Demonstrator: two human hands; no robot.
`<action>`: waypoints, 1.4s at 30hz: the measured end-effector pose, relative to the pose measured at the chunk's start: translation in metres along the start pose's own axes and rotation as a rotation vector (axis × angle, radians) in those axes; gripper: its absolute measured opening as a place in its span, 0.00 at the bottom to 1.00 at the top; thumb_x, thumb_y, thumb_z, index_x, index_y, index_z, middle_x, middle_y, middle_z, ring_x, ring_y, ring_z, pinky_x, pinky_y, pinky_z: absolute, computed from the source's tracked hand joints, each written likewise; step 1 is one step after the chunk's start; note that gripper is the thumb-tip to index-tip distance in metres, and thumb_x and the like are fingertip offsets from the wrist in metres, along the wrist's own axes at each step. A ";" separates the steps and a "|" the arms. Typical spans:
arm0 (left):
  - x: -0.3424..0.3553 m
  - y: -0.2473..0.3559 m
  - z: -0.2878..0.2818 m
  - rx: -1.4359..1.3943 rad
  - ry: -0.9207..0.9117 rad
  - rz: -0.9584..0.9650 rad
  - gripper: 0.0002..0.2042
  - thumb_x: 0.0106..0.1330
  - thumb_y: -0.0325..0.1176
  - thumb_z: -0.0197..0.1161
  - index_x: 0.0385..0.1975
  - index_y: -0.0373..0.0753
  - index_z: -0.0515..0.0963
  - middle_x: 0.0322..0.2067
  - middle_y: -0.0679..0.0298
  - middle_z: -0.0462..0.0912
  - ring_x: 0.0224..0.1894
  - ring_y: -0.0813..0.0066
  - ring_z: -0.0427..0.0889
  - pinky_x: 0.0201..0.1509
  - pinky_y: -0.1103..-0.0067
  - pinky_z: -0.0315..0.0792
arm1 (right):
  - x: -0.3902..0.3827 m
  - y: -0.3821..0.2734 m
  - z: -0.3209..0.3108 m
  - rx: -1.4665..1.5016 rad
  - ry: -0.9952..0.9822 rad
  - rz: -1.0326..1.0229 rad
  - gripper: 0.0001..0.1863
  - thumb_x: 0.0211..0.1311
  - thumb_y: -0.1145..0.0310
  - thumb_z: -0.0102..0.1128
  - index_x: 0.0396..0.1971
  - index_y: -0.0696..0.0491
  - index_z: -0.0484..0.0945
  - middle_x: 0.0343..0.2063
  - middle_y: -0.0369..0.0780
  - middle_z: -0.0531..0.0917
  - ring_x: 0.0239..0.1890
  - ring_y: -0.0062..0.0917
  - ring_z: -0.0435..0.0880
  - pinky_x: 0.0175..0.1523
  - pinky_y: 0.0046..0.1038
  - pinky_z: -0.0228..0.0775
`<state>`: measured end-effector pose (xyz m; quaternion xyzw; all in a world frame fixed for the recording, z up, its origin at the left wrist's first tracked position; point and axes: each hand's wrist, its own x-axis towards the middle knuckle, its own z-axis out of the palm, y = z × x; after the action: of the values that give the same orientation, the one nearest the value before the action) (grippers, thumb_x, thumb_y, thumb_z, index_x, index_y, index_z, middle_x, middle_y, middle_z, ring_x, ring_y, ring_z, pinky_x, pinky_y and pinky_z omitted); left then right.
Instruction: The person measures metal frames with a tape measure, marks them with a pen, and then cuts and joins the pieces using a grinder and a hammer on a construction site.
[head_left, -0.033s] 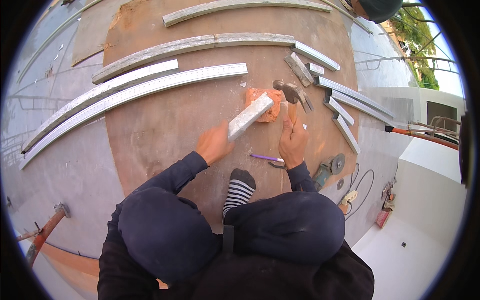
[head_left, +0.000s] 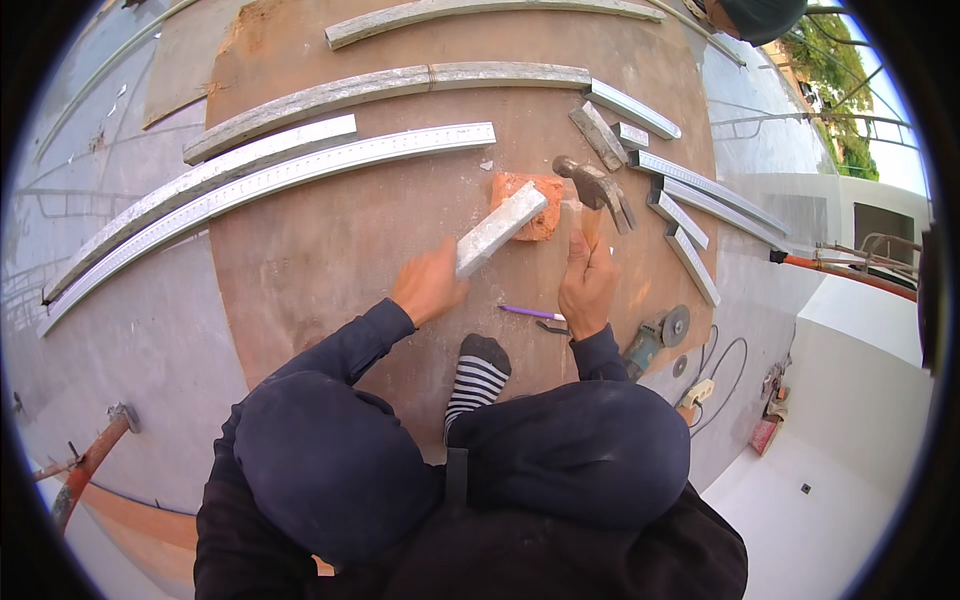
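My left hand is closed round the near end of a short, whitish-stained metal bar. The bar's far end rests on an orange brick lying on the brown board. My right hand grips a claw hammer by its wooden handle, with the head raised just right of the brick. A purple-and-white pen lies on the board between my hands. Below it is a small black strip. My foot in a striped sock stands near the pen.
Long metal bars stretch across the left and far side. Several short metal offcuts lie at the right. An angle grinder sits near my right knee, beside a corded power socket. A person's dark headwear shows at the far right.
The hammer head has shifted very slightly to the right, with my right hand. The bar, the brick and my left hand look nearly unchanged.
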<state>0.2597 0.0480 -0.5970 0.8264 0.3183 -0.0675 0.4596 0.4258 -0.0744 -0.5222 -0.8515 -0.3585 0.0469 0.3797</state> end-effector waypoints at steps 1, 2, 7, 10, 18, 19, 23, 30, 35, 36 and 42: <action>0.002 0.003 -0.002 -0.001 0.002 0.015 0.20 0.55 0.36 0.66 0.42 0.28 0.70 0.31 0.37 0.81 0.35 0.38 0.82 0.40 0.56 0.75 | -0.001 -0.004 -0.003 0.059 0.099 -0.061 0.20 0.73 0.57 0.53 0.29 0.60 0.74 0.13 0.49 0.69 0.15 0.31 0.67 0.24 0.37 0.60; 0.004 0.000 0.000 -0.024 0.014 0.064 0.20 0.55 0.35 0.66 0.42 0.28 0.71 0.30 0.39 0.82 0.33 0.41 0.83 0.38 0.57 0.76 | -0.002 0.006 -0.005 -0.045 0.015 -0.012 0.19 0.73 0.59 0.54 0.28 0.61 0.74 0.14 0.51 0.70 0.15 0.36 0.70 0.24 0.37 0.60; 0.017 -0.022 -0.014 -0.518 -0.394 -0.076 0.20 0.55 0.30 0.66 0.45 0.25 0.72 0.26 0.52 0.82 0.21 0.65 0.83 0.26 0.71 0.75 | 0.007 0.021 -0.018 -0.093 0.020 -0.018 0.17 0.72 0.62 0.54 0.29 0.62 0.75 0.16 0.54 0.74 0.16 0.45 0.75 0.23 0.39 0.60; 0.021 -0.029 -0.020 -0.568 -0.458 -0.082 0.21 0.55 0.27 0.65 0.48 0.24 0.71 0.26 0.58 0.81 0.17 0.76 0.79 0.21 0.77 0.72 | 0.002 -0.004 -0.033 -0.060 0.072 -0.021 0.17 0.72 0.61 0.54 0.30 0.61 0.74 0.15 0.55 0.73 0.16 0.47 0.74 0.23 0.39 0.61; 0.029 -0.030 -0.014 -0.604 -0.447 -0.055 0.21 0.55 0.26 0.64 0.48 0.24 0.72 0.23 0.59 0.80 0.17 0.75 0.79 0.21 0.77 0.72 | -0.011 0.047 -0.018 -0.205 -0.098 0.003 0.14 0.71 0.64 0.55 0.31 0.61 0.74 0.15 0.54 0.74 0.17 0.49 0.76 0.22 0.39 0.63; 0.024 -0.033 -0.011 -0.634 -0.453 -0.067 0.20 0.56 0.26 0.64 0.48 0.24 0.72 0.23 0.59 0.80 0.17 0.75 0.79 0.21 0.77 0.72 | -0.012 0.031 -0.018 -0.123 -0.044 0.013 0.14 0.70 0.64 0.55 0.31 0.61 0.74 0.16 0.54 0.74 0.18 0.50 0.77 0.22 0.40 0.63; 0.027 -0.021 -0.012 -0.521 -0.461 -0.056 0.21 0.56 0.26 0.63 0.49 0.24 0.71 0.23 0.59 0.80 0.17 0.75 0.79 0.20 0.77 0.72 | -0.024 0.044 -0.009 -0.194 -0.106 -0.034 0.15 0.70 0.63 0.56 0.31 0.61 0.74 0.16 0.55 0.75 0.20 0.53 0.77 0.22 0.40 0.63; 0.026 -0.035 -0.013 -0.525 -0.384 -0.028 0.19 0.55 0.27 0.64 0.45 0.24 0.73 0.22 0.59 0.81 0.17 0.75 0.79 0.21 0.76 0.72 | -0.024 -0.011 -0.014 -0.029 -0.148 -0.055 0.12 0.68 0.67 0.57 0.28 0.60 0.73 0.17 0.56 0.75 0.21 0.53 0.78 0.24 0.42 0.65; 0.028 -0.023 -0.019 -0.425 -0.434 -0.095 0.19 0.55 0.27 0.64 0.45 0.24 0.73 0.21 0.59 0.80 0.16 0.75 0.79 0.20 0.75 0.72 | -0.043 0.019 -0.004 -0.114 -0.315 -0.070 0.10 0.67 0.67 0.57 0.32 0.60 0.74 0.18 0.56 0.75 0.24 0.54 0.79 0.26 0.43 0.67; 0.033 -0.031 -0.023 -0.452 -0.407 -0.071 0.19 0.55 0.27 0.64 0.45 0.24 0.73 0.21 0.60 0.80 0.16 0.75 0.78 0.20 0.75 0.72 | -0.039 0.018 0.002 -0.111 -0.342 -0.044 0.10 0.67 0.67 0.57 0.33 0.60 0.74 0.19 0.56 0.76 0.24 0.54 0.79 0.26 0.43 0.68; 0.031 -0.024 -0.010 -0.561 -0.448 -0.046 0.15 0.55 0.27 0.63 0.41 0.26 0.73 0.20 0.61 0.79 0.16 0.76 0.78 0.20 0.76 0.71 | -0.056 0.030 -0.003 -0.094 -0.309 -0.079 0.11 0.68 0.65 0.57 0.37 0.59 0.75 0.19 0.55 0.75 0.23 0.54 0.79 0.27 0.42 0.67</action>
<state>0.2683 0.0799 -0.6210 0.6253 0.2343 -0.1673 0.7253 0.4028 -0.1260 -0.5510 -0.8362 -0.4478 0.1454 0.2813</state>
